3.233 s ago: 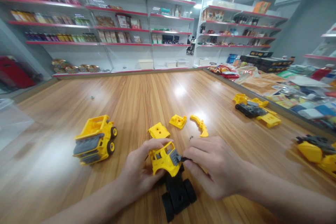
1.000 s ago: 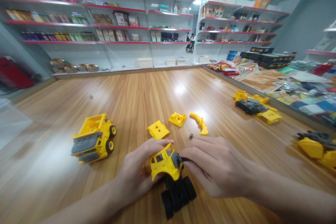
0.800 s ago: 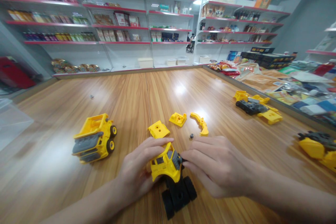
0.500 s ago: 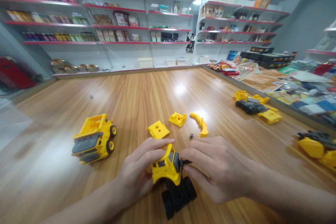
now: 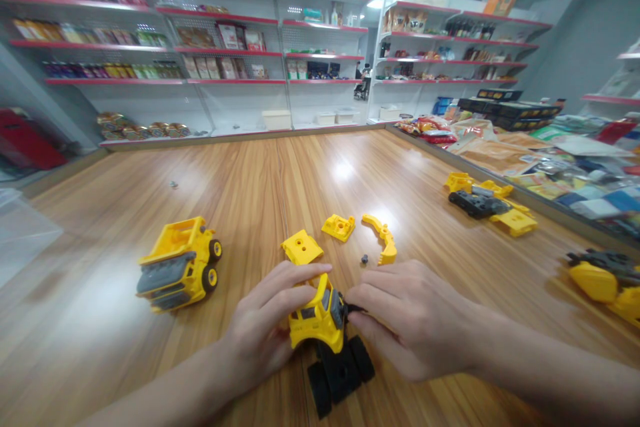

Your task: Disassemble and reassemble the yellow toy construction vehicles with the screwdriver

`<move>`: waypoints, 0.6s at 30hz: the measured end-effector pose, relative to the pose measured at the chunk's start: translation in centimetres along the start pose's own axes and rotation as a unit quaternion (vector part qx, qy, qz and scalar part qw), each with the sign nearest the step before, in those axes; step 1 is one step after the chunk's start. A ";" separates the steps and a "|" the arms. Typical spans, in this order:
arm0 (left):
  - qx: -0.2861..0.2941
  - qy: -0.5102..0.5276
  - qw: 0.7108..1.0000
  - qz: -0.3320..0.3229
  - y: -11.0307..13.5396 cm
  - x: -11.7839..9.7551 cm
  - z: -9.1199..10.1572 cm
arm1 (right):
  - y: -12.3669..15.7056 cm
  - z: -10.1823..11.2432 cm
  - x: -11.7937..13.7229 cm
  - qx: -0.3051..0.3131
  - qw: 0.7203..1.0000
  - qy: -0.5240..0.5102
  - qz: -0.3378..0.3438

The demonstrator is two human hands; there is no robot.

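My left hand is closed round the back of a toy truck with a yellow cab, grey windows and a black wheeled chassis. The chassis points toward me. On the cab's right side, my right hand pinches a thin black piece against a dark part there. Its far end is hidden by my fingers, so its kind is unclear. Just beyond my hands lie a flat yellow plate with two holes, a smaller yellow part, a curved yellow arm and a small dark screw-like piece.
A yellow toy dump truck stands at the left. More yellow and black toy parts lie at the right, with others nearer me. A clear plastic box sits at the left edge. Packaged goods lie beyond the table's right rim.
My right hand has shifted slightly and turned a little at the cab's side. My left hand, the truck and the loose parts stay in place.
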State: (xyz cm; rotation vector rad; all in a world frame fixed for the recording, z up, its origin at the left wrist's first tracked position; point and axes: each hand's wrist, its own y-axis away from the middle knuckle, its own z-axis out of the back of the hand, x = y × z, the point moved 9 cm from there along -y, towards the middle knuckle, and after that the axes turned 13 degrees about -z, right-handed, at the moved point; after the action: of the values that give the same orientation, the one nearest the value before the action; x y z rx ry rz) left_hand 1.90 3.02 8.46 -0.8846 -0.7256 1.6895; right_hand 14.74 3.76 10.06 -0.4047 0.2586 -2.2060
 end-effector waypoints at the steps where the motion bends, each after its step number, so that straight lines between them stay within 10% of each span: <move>1: 0.000 -0.001 1.000 0.000 0.0 0.0 0.0 | 0.0 0.1 -0.1 -0.001 1.000 -0.012 -0.005; 18: -0.004 -0.004 1.000 -0.003 -0.5 -0.2 0.2 | -0.2 0.2 -0.1 -0.006 1.000 -0.026 -0.008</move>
State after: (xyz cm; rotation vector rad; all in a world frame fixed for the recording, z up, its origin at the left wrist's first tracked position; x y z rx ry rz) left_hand 2.07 2.96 9.04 -0.8808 -0.7389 1.6863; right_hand 14.77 3.97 10.27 -0.4712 0.2412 -2.2065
